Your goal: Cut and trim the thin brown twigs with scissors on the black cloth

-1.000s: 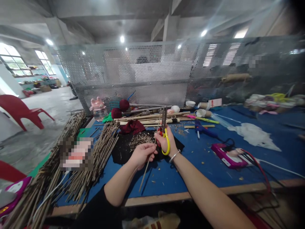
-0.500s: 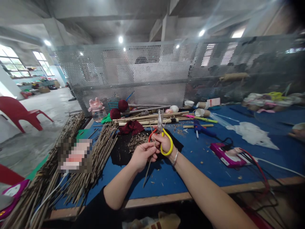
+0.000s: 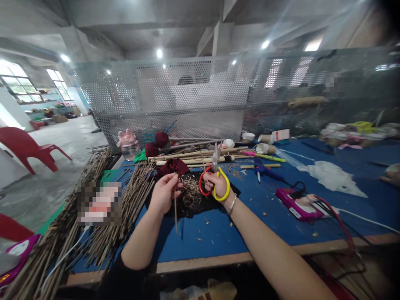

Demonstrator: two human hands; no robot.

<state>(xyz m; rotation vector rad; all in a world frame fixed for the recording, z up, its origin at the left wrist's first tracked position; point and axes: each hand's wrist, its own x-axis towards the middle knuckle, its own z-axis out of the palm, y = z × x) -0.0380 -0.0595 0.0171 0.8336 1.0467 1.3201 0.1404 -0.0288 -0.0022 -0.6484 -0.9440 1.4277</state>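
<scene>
My left hand (image 3: 165,193) pinches a thin stick (image 3: 175,214) that hangs down over the blue table. In my right hand (image 3: 217,185) is a pair of scissors with one red and one yellow handle loop (image 3: 225,193), its blades pointing up and away. A short thin twig (image 3: 203,160) stands up beside the right fingers; whether they grip it I cannot tell. Between and below the hands lies a pile of small plant clippings (image 3: 190,189) on a black cloth (image 3: 184,211). A dark red cloth (image 3: 173,166) lies just beyond my left hand.
Bundles of thin sticks (image 3: 125,212) lie at left, with a cabled, blurred-out object on them. A purple power strip (image 3: 295,204), a blue glue gun (image 3: 265,168) and a crumpled plastic bag (image 3: 331,177) are at right. Bamboo poles (image 3: 193,156) lie behind. Another person's hand (image 3: 392,174) shows far right.
My hands have drawn apart. The left hand moved left with the stick, away from the scissors; the right hand shifted slightly right, still holding the scissors.
</scene>
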